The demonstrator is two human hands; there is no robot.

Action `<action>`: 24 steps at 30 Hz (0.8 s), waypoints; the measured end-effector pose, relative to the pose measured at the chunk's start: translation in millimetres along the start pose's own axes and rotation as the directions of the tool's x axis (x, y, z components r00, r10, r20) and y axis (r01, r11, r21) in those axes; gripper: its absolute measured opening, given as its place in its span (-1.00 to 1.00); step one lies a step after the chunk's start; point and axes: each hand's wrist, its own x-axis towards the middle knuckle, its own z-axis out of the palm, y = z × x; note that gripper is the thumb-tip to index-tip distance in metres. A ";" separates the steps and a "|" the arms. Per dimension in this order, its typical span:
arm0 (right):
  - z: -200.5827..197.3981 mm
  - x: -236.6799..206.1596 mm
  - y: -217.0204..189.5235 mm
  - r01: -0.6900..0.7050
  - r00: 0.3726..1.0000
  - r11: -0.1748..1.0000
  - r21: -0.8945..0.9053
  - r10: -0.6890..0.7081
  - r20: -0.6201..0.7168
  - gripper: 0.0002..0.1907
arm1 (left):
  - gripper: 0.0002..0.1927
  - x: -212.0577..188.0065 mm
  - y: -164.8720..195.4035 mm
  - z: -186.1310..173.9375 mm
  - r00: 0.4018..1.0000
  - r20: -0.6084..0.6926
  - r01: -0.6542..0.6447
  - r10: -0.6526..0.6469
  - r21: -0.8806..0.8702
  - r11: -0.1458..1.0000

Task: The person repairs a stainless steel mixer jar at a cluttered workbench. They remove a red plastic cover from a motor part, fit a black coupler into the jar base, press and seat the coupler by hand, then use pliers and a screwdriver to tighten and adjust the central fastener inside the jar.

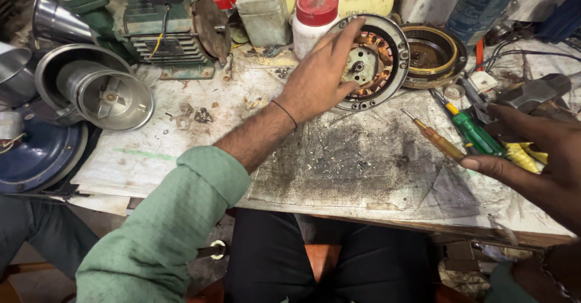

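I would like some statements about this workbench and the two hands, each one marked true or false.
1. The left hand rests on the round motor stator with copper windings. True.
2. The right hand grips the green-handled screwdriver. False: its fingers are spread open above the tools, and nothing is gripped.
3. A white bottle with a red cap stands just behind the stator. True.
4. The amber-handled screwdriver is stuck upright in the bench. False: it lies flat on the dirty mat.
5. The left arm wears a green sleeve. True.
6. The shiny metal funnels lie at the right end of the bench. False: they lie at the left end.
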 end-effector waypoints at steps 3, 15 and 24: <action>3.4 -1.0 8.3 -0.039 0.999 0.998 0.041 0.038 0.024 -0.05 | -0.06 14.5 16.2 -25.8 0.720 0.481 0.509 -0.501 0.124 0.852; 18.6 -2.4 37.8 -0.068 0.998 0.983 0.173 0.064 0.028 0.02 | 0.15 -92.6 -10.9 -113.9 0.734 -0.114 0.291 -0.670 -0.839 0.461; 38.3 -1.0 58.6 -0.023 1.000 0.961 0.277 0.017 0.027 0.06 | 0.43 -202.7 -40.6 -155.7 0.478 -0.513 -0.265 -0.713 -0.858 0.439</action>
